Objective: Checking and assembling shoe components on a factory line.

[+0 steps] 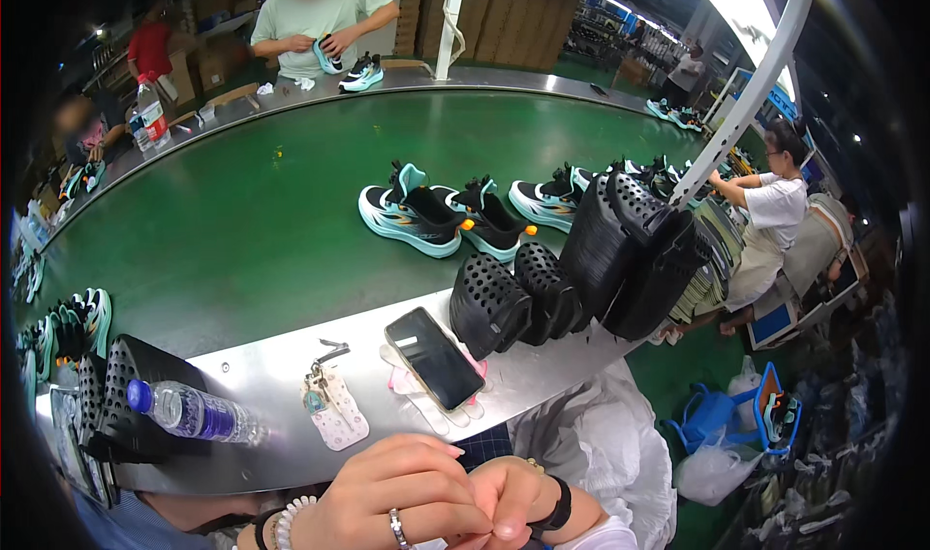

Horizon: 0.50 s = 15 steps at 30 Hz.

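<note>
My left hand (pixel 387 497), with a ring and a white bead bracelet, and my right hand (pixel 509 500), with a black wristband, meet at the lower edge. Both have curled fingers, the fingertips touch, and nothing shows inside either. Just beyond them on the steel ledge (pixel 262 371) lie a black phone (pixel 434 358) on pale gloves and a key bunch with a small pouch (pixel 332 409). A water bottle (pixel 189 411) lies on its side to the left.
Black-and-teal sneakers (pixel 412 219) stand on the green conveyor belt (pixel 242 220). Stacks of black perforated insoles (pixel 489 303) lean on the ledge at right, taller ones (pixel 630 254) behind. A person in a pale green shirt (pixel 320 12) works opposite; another (pixel 775 211) sits at right. A blue basket (pixel 722 414) is on the floor.
</note>
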### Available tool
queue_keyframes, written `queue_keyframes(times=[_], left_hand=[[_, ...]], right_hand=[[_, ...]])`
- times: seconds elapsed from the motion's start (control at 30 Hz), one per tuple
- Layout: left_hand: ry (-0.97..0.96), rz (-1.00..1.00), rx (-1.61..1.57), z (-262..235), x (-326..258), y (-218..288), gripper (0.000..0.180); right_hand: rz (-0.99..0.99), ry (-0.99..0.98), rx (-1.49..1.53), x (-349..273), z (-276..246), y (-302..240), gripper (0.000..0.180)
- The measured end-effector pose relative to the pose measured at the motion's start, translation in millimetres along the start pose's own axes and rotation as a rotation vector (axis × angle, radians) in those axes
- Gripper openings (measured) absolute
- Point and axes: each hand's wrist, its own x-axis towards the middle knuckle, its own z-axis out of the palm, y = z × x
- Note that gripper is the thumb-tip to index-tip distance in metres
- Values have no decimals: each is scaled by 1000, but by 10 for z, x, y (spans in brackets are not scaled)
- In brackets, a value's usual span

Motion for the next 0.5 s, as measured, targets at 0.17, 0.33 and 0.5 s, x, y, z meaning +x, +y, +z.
queue_keyframes(times=[0.17, 0.33, 0.5], left_hand=[[-3, 53, 59, 20, 2, 14, 19], [8, 66, 152, 18, -9, 40, 21], [15, 66, 237, 14, 8, 47, 20]], right_hand=[[42, 40, -17, -41, 49, -29, 46], [94, 102, -77, -71, 35, -49, 48], [79, 123, -130, -30, 73, -104, 49]])
